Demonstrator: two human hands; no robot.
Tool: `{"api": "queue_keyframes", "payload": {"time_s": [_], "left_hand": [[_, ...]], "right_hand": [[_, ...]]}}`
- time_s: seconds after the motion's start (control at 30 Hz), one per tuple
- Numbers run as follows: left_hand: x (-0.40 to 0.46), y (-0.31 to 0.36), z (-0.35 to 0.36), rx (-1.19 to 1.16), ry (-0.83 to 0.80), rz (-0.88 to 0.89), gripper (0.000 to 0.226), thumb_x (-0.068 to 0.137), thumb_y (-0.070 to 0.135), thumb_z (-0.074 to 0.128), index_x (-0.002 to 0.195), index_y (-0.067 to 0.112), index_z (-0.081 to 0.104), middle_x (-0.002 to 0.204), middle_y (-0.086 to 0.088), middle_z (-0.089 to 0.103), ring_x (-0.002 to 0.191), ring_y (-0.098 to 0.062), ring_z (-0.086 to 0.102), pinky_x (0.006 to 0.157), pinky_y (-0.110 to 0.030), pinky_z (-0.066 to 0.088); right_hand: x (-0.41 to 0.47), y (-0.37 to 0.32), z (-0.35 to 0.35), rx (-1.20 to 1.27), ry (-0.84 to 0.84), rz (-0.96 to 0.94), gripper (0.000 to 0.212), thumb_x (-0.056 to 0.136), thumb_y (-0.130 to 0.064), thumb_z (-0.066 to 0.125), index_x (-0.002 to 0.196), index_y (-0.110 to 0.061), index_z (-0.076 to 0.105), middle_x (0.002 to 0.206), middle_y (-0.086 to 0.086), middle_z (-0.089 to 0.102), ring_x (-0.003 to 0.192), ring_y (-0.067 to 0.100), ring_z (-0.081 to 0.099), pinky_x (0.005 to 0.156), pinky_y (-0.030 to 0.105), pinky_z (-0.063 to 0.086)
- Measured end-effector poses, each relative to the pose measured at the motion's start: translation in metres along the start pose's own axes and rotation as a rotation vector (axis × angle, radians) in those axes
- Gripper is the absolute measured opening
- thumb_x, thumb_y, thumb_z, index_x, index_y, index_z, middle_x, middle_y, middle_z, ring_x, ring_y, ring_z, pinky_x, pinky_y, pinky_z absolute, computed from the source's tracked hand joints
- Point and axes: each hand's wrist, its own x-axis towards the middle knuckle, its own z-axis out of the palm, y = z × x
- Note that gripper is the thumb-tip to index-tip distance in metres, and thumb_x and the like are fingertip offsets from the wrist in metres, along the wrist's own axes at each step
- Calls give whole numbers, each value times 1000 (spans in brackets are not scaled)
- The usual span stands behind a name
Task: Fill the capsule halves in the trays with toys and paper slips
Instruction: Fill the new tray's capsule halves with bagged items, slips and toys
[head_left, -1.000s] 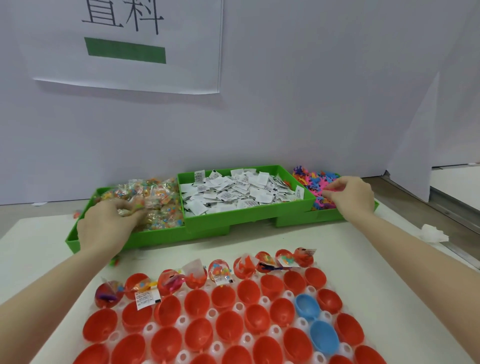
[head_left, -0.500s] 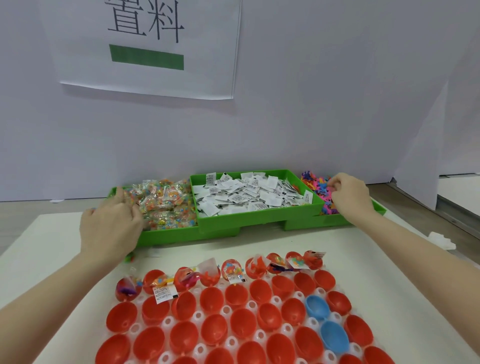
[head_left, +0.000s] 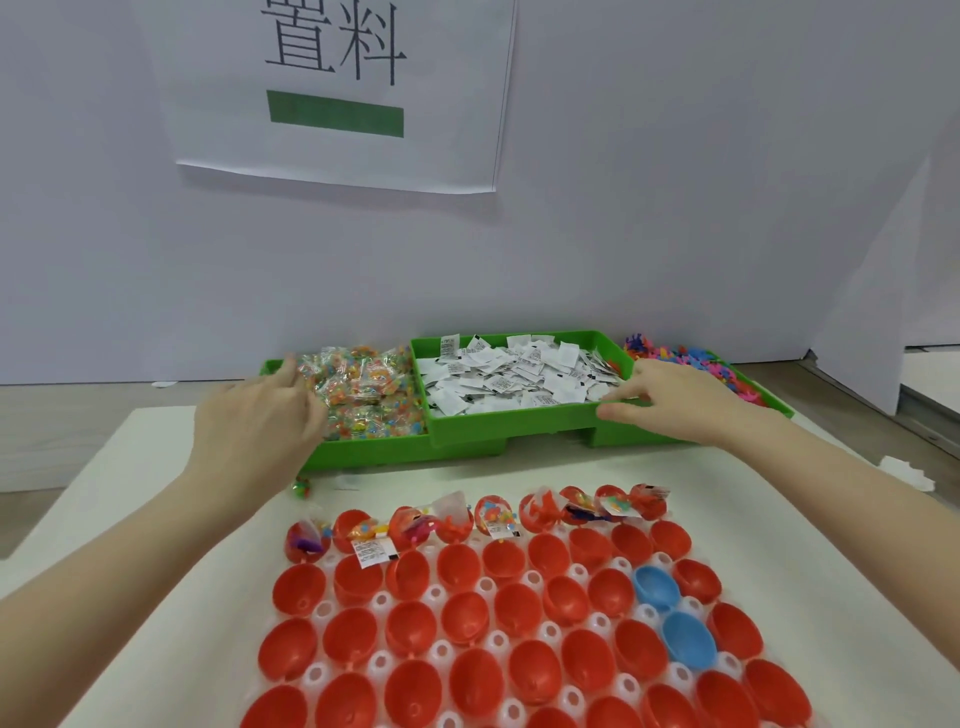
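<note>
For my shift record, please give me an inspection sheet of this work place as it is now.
Surface: white table, bare at both sides.
Job's things: capsule tray; back row filled, other red halves empty, two blue halves empty. Green bins hold toy packets, paper slips and loose toys.
Clutter: one small toy on the table; crumpled paper at the right edge.
Hands: left hand at the toy packets; right hand reaching to the paper slips, fingers straight.
Cables: nothing seen.
Surroundings: white wall with a paper sign.
</note>
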Motion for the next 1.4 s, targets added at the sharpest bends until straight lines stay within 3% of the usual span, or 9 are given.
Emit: {"api": "queue_keyframes", "payload": {"time_s": [0.13, 0.23, 0.4, 0.5, 0.57, 0.7, 0.87, 1.17, 1.4], "left_hand": [[5, 2, -2, -501, 48, -351, 41, 87, 13, 48, 47, 8, 43, 56, -17, 53, 50, -28, 42, 52, -33, 35], [5, 4, -6, -933, 40, -552, 25, 84, 6, 55, 60, 12, 61, 67, -14, 64, 59, -24, 62, 69, -34, 53], [-15, 9, -16, -1216, 113, -606, 14, 83, 4, 59, 74, 11, 68, 78, -6, 67, 51, -5, 65, 55, -13, 54], [-25, 16, -25, -1300, 34, -580, 11, 82, 3, 63, 76, 9, 70, 69, -5, 70, 54, -10, 67, 51, -13, 52], [-29, 21, -31, -1368, -21, -559, 11, 80, 3, 65, 72, 9, 69, 61, -3, 70, 56, -12, 68, 51, -13, 51], [-36, 27, -45, -1483, -90, -544, 10, 77, 0, 67, 70, 6, 70, 67, -11, 72, 64, -19, 71, 54, -15, 52], [-59, 22, -63, -1529, -79, -522, 8, 55, 14, 75, 62, 18, 76, 69, -12, 72, 66, -16, 71, 55, -15, 52], [-103, 15, -70, -1553, 13, -670, 12, 53, 20, 66, 60, 14, 75, 67, -12, 71, 60, -18, 70, 50, -17, 53], [-123, 17, -68, -1583, -45, -733, 10, 47, 13, 69, 54, 6, 72, 64, -17, 69, 58, -16, 68, 50, -17, 52]], "right_hand": [[-4, 2, 6, 70, 106, 16, 28, 89, -37, 56, 111, -23, 67, 81, -8, 45, 80, 13, 46, 65, 26, 32], [-7, 0, 9, 168, 177, 52, 24, 86, -32, 62, 102, -16, 70, 79, -5, 50, 79, 15, 48, 67, 28, 36], [-5, -7, 7, 212, 136, 115, 33, 88, -54, 46, 100, -26, 60, 71, -12, 49, 65, 4, 46, 55, 24, 32], [6, -8, 4, 351, 81, 274, 66, 90, -61, 32, 116, -8, 62, 102, 11, 69, 78, 20, 58, 78, 35, 47], [20, -7, 1, 344, -8, 354, 65, 86, -54, 50, 116, 4, 59, 114, 22, 63, 80, 25, 60, 88, 44, 48], [33, -13, -6, 246, -113, 488, 64, 75, -50, 69, 112, 0, 56, 94, 8, 60, 86, 26, 57, 78, 34, 50], [29, -14, 1, 357, 42, 540, 42, 73, -39, 75, 100, -9, 68, 105, 7, 66, 99, 27, 59, 86, 40, 50], [9, -18, 1, 458, 546, 487, 22, 80, -39, 67, 81, -17, 71, 67, -3, 60, 61, 15, 52, 50, 20, 30], [10, -17, -8, 848, 560, 534, 28, 81, -40, 66, 86, -12, 68, 94, 4, 66, 88, 20, 56, 77, 34, 40]]}}
